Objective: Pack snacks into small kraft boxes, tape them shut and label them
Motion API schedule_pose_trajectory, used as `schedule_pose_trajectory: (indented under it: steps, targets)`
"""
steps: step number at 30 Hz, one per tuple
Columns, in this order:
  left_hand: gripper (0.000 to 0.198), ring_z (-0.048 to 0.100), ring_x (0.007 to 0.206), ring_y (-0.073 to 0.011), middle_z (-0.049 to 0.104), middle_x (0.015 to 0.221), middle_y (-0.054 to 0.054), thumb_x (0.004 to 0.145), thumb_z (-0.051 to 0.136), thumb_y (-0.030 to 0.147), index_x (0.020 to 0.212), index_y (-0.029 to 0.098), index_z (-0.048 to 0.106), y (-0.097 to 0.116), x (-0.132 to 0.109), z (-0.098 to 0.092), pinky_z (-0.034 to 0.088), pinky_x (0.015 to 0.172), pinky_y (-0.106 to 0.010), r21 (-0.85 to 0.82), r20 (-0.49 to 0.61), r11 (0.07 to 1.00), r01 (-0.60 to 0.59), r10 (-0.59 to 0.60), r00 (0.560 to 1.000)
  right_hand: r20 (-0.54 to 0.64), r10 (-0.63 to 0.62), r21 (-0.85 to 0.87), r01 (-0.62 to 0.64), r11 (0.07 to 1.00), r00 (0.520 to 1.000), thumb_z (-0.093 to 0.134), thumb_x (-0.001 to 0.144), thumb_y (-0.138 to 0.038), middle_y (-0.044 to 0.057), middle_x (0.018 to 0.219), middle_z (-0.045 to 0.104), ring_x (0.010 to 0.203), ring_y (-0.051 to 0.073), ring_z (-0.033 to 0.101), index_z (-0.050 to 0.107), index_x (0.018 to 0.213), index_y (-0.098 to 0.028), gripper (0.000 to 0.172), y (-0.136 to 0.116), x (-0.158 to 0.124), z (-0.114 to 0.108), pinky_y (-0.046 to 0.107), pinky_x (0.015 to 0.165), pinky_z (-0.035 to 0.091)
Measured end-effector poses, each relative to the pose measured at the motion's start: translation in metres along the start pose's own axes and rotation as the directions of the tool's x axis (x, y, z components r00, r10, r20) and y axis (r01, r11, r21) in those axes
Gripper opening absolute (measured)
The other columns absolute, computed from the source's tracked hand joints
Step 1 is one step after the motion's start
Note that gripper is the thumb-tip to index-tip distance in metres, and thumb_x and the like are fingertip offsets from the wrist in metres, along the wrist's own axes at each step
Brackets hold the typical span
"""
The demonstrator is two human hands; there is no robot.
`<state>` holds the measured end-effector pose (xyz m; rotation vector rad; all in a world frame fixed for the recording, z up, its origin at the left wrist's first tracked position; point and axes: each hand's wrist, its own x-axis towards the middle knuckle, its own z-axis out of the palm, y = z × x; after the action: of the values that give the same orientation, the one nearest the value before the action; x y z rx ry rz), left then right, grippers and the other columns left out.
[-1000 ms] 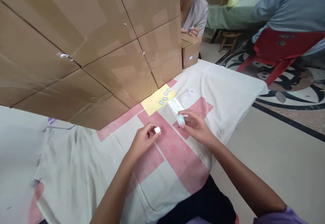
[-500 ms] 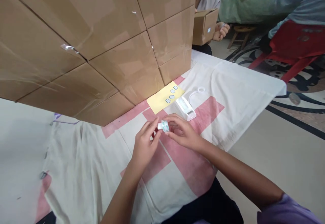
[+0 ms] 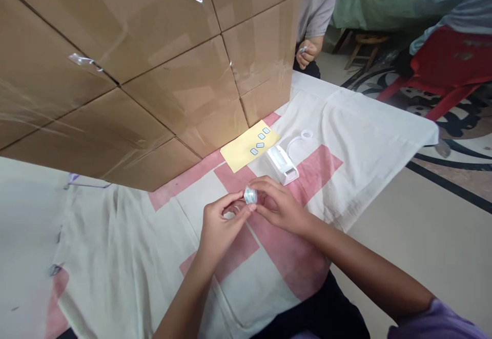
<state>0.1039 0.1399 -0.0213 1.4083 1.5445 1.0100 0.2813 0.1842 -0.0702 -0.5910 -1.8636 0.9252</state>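
Between my two hands is a small whitish, translucent piece with green print point(image 3: 250, 195); its exact kind is too small to tell. The thumb and fingertips of my right hand point(image 3: 282, 208) are closed on its right side. My left hand point(image 3: 221, 221) has its thumb and forefinger pinched at the left side, touching it. Just beyond the right fingers lies a white device with a flat window point(image 3: 282, 163), a looped white strap point(image 3: 306, 134) attached. A yellow sheet point(image 3: 240, 150) bearing several grey, dark-outlined stickers point(image 3: 260, 145) lies behind it.
Stacked cardboard boxes point(image 3: 172, 82) wall off the far left of the table. Under my hands is a white and pink cloth point(image 3: 146, 246). At the back, a person's hand point(image 3: 307, 54) holds something small. A red chair point(image 3: 453, 67) and a wooden stool point(image 3: 367, 46) stand right of the table.
My left fingers have closed in on the printed piece, and its white end on the left no longer shows. At the back, the person's hand moved left and the carton there left view.
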Motion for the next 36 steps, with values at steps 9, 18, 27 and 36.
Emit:
schedule_pose_trajectory:
  steps: [9,18,27,36]
  targets:
    - [0.020,0.065,0.076,-0.0135,0.070,0.083,0.003,0.079,0.076,0.034,0.088,0.023,0.063,0.000,-0.007,0.024,0.053,0.070,-0.025,0.136,-0.219,0.990,0.030,0.001,0.976,0.021,-0.056,-0.160,0.059,0.985,0.998,0.052,0.090,-0.004,0.013,0.122,0.059,0.116,0.024,0.061,0.048,0.131,-0.023,0.045,0.001,-0.003,0.009,0.041,0.090,0.059]
    - [0.016,0.069,0.083,-0.0156,0.071,0.085,0.002,0.080,0.073,0.032,0.089,0.022,0.064,-0.008,-0.007,0.029,0.057,0.075,-0.027,0.110,-0.232,0.994,0.022,0.005,0.973,0.019,-0.005,-0.207,0.009,0.978,1.000,0.051,0.087,-0.002,0.013,0.123,0.060,0.115,0.025,0.063,0.048,0.129,-0.023,0.047,-0.001,-0.005,0.012,0.042,0.090,0.060]
    - [0.020,0.069,0.084,-0.0157,0.072,0.089,0.000,0.083,0.073,0.038,0.094,0.023,0.066,-0.005,-0.007,0.028,0.057,0.078,-0.027,0.123,-0.204,0.992,-0.019,0.044,0.978,-0.008,0.019,-0.120,-0.020,0.993,1.000,0.054,0.090,-0.008,0.011,0.121,0.062,0.111,0.023,0.064,0.051,0.131,-0.024,0.044,-0.004,-0.005,0.009,0.039,0.090,0.059]
    - [0.027,0.071,0.106,-0.0199,0.074,0.117,-0.004,0.096,0.055,0.042,0.118,0.028,0.061,-0.017,0.010,0.028,0.057,0.090,-0.034,0.218,0.008,0.966,-0.136,0.138,0.990,-0.156,0.083,-0.070,-0.095,0.993,0.984,0.064,0.083,-0.015,0.009,0.128,0.061,0.110,0.023,0.063,0.054,0.124,-0.026,0.043,0.006,0.026,-0.085,0.034,0.079,0.055]
